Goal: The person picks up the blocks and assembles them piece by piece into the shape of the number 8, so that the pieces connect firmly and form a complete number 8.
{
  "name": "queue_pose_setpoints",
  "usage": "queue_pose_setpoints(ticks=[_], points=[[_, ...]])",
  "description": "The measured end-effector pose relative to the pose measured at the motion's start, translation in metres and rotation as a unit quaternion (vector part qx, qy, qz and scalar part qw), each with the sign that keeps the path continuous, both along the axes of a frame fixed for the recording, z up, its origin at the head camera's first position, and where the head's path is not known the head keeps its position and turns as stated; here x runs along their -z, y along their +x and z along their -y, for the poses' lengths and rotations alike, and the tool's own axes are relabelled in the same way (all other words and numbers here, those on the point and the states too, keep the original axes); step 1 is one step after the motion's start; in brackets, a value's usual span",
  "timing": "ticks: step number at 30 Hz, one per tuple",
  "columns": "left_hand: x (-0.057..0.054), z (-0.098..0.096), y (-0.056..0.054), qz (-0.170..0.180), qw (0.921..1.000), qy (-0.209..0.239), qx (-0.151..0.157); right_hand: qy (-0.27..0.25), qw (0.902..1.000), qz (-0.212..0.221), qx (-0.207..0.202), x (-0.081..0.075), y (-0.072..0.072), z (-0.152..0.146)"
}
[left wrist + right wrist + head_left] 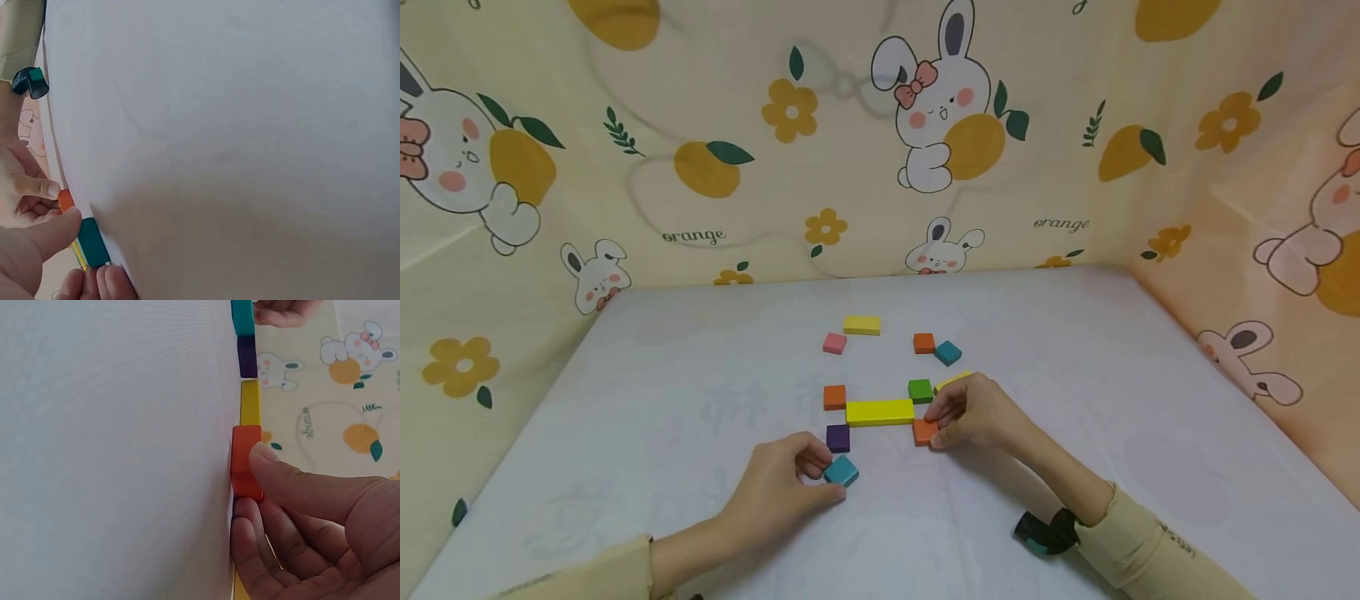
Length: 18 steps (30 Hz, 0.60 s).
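My left hand [778, 483] pinches a teal block [842, 472] between thumb and fingers, at the near corner of a purple block [838, 438]. On the other side, my right hand [977, 412] has its thumb and fingers on an orange block [925, 432], gripping its right side, as the right wrist view shows too. Between them lies a long yellow block [880, 412]. Its far corners have a second orange block [834, 397] on the left and a green block [920, 391] on the right. Behind my right hand, another yellow block [953, 381] is partly hidden.
Farther back on the white tabletop [700, 358] lie a pink block [834, 343], a short yellow block [862, 326], an orange block [924, 343] and a tilted teal block [948, 353]. A printed cloth [850, 167] hangs behind and along both sides.
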<state>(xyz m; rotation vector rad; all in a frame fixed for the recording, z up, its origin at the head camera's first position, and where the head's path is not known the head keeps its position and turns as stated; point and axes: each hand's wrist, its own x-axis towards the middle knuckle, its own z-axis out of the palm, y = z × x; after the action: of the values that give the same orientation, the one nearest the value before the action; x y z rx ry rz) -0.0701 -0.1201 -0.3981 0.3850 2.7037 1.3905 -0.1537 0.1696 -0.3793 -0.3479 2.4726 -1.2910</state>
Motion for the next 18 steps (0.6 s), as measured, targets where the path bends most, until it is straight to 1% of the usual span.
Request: queue_pose_setpoints(ticks=[4,7,11,18], points=[[0.000,-0.005,0.000,0.009,0.9998,0.008,-0.013,0.002,1.0000,0.000,0.000,0.000,0.000,0.000],[-0.001,-0.008,0.001,0.012,0.9997,0.005,-0.022,0.000,1.0000,0.000,-0.001,0.001,-0.001,0.000],[-0.002,-0.011,0.000,0.013,0.9996,-0.001,-0.025,-0.003,1.0000,0.002,0.003,0.001,0.000,0.000],[-0.003,-0.014,0.000,0.016,0.9994,-0.005,-0.032,0.010,0.9999,0.005,0.012,0.000,0.000,0.000]])
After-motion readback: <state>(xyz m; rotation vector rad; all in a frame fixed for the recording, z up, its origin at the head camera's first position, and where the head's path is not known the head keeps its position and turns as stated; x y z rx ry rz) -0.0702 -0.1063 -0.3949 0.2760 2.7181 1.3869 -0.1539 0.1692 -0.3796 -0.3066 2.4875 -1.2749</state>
